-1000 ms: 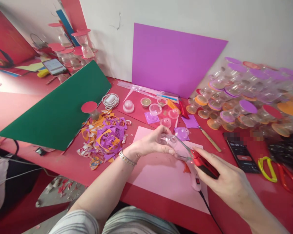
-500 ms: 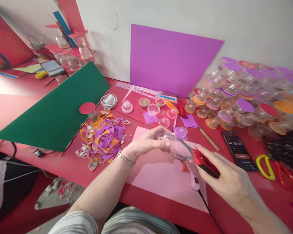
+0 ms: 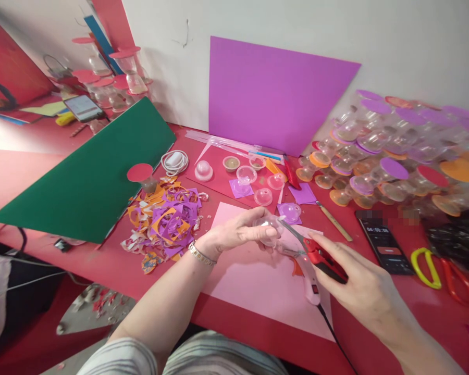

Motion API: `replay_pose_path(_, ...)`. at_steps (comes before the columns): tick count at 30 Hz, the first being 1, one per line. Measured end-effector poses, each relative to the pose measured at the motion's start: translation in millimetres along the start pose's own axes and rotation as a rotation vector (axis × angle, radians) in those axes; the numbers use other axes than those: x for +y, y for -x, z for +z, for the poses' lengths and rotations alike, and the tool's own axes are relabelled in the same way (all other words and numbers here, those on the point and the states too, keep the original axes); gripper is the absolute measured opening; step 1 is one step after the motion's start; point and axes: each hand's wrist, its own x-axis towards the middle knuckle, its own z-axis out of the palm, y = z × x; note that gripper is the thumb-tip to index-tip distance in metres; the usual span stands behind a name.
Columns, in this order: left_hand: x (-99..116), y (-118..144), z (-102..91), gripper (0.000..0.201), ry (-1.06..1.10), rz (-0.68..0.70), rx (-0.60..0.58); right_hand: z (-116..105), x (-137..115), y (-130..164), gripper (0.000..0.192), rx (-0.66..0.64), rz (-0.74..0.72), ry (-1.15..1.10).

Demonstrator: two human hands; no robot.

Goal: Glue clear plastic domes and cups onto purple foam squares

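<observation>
Your left hand (image 3: pixel 248 228) pinches a clear plastic piece (image 3: pixel 267 235) above the pink sheet (image 3: pixel 250 291); your right hand (image 3: pixel 359 286) grips the red-handled scissors (image 3: pixel 316 251), blades parted beside the piece, near the corded glue gun (image 3: pixel 311 292)

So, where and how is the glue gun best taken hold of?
Probably the glue gun by its pale handle, coming from the near side: that end lies nearest, switch facing up, cord trailing from it. The scissors overlap the front, so gripping there looks awkward.
</observation>
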Motion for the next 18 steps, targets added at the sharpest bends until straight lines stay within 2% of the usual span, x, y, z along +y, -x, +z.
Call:
replay_pose_path(8, 5, 2, -4.5, 0.052, 0.016, -0.028, 0.005, 4, -3, 1, 0.047, 0.008, 0.042, -0.047)
replay_pose_path(18, 5, 11, -37.2, 0.055, -0.061, 0.003, -0.080, 11, -9, -14, 0.054, -0.036, -0.085, -0.041)
